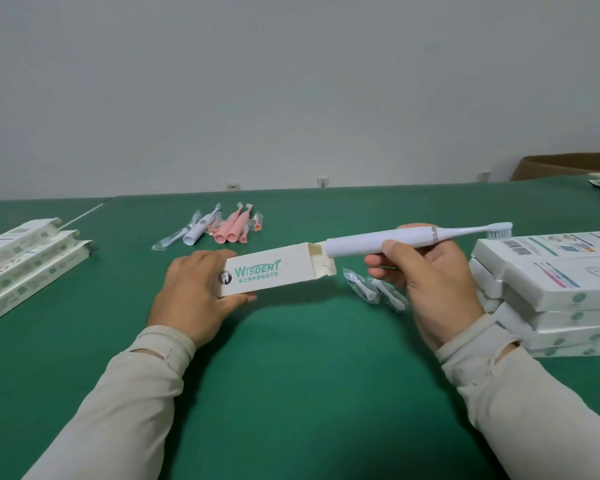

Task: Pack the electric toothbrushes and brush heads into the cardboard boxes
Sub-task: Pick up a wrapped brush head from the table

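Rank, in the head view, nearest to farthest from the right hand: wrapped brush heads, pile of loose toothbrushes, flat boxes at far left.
1. Wrapped clear-plastic brush heads, just beneath the right hand.
2. Pile of pink and white loose toothbrushes, table's far middle.
3. Flat white cardboard boxes, far left edge.

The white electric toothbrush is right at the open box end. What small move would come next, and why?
Probably slide the white electric toothbrush leftward, base first, into the white cardboard box. The right hand grips it with its base at the open end flaps, and the left hand steadies the box on the green table.
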